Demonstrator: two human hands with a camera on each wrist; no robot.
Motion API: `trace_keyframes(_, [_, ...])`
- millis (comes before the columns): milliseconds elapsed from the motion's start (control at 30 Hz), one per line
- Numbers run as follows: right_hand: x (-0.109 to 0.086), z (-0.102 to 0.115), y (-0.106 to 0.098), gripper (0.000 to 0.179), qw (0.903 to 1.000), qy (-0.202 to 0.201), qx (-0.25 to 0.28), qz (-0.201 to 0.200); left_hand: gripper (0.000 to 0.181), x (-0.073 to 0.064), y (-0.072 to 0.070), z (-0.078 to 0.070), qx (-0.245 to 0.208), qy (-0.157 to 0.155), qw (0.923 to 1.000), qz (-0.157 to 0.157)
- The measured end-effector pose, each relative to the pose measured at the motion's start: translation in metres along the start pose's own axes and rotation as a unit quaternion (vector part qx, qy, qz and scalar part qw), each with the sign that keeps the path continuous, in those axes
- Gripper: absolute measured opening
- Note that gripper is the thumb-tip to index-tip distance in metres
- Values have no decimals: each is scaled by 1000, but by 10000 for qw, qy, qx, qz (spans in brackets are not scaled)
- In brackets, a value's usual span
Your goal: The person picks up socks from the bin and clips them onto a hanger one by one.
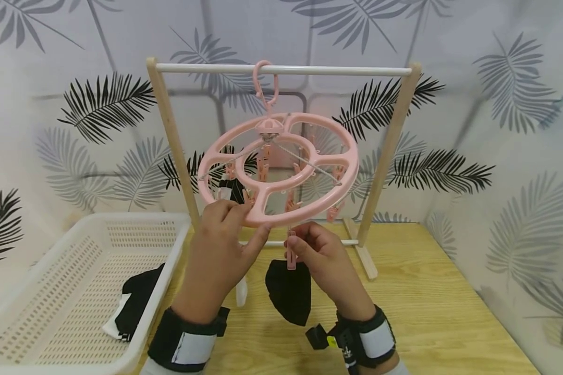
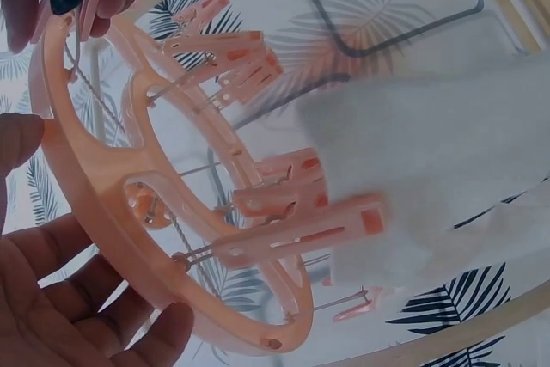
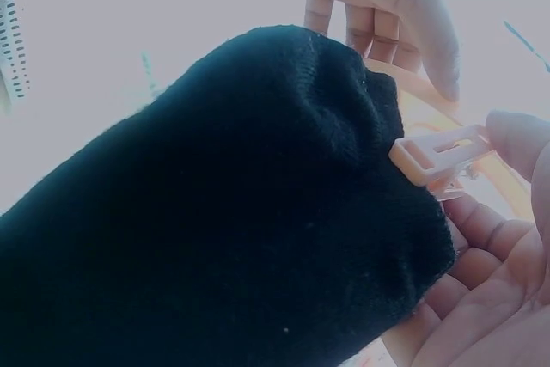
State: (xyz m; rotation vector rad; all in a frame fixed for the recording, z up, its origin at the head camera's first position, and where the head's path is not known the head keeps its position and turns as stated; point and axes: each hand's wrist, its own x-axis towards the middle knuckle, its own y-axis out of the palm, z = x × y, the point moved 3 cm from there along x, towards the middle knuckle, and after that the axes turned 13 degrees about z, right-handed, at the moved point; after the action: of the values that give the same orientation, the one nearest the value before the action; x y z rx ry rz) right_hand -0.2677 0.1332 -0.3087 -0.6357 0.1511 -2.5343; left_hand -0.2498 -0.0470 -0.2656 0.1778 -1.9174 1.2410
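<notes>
A round pink clip hanger (image 1: 350, 161) hangs by its hook from a white bar. My left hand (image 1: 220, 250) grips its near rim, thumb on one side and fingers on the other. My right hand (image 1: 319, 255) pinches a pink clothespin (image 1: 291, 252) below the rim, thumb against its handle. A black sock (image 1: 290, 297) hangs from this clothespin, its cuff edge between the jaws in the right wrist view (image 3: 232, 204). In the left wrist view, a white piece of fabric (image 2: 430, 161) hangs from other pink clips (image 2: 301, 229).
A white plastic basket (image 1: 169, 291) stands at the left with black and white fabric (image 1: 138, 299) inside. The wooden rack's posts (image 1: 394, 140) rise on both sides of the hanger. More clips and a black-and-white item (image 1: 234, 188) hang at its far left.
</notes>
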Motion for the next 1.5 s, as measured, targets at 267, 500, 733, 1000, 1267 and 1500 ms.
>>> trace_keyframes(267, [-1, 4, 2, 19, 9996, 167, -227, 6, 51, 0, -2, -1, -90, -211, 9996, 135])
trace_keyframes(500, [-1, 8, 4, 18, 9992, 195, -350, 36, 53, -1, -3, -1, -118, -272, 9995, 99])
trace_keyframes(733, [1, -2, 3, 23, 9994, 91, -282, 156, 49, 0, -7, 0, -122, -130, 9998, 2])
trace_keyframes(1000, [2, -4, 3, 28, 9981, 290, -533, 95, 44, 3, -16, 6, -212, 70, 9997, -120])
trace_keyframes(1267, [0, 1, 2, 27, 9981, 388, -447, 167, 50, 6, -26, 13, 28, 229, 9997, -92])
trace_keyframes(1500, [-9, 19, -1, 22, 9967, 12, -813, -8, 51, 9, -35, 16, 170, 385, 9991, -109])
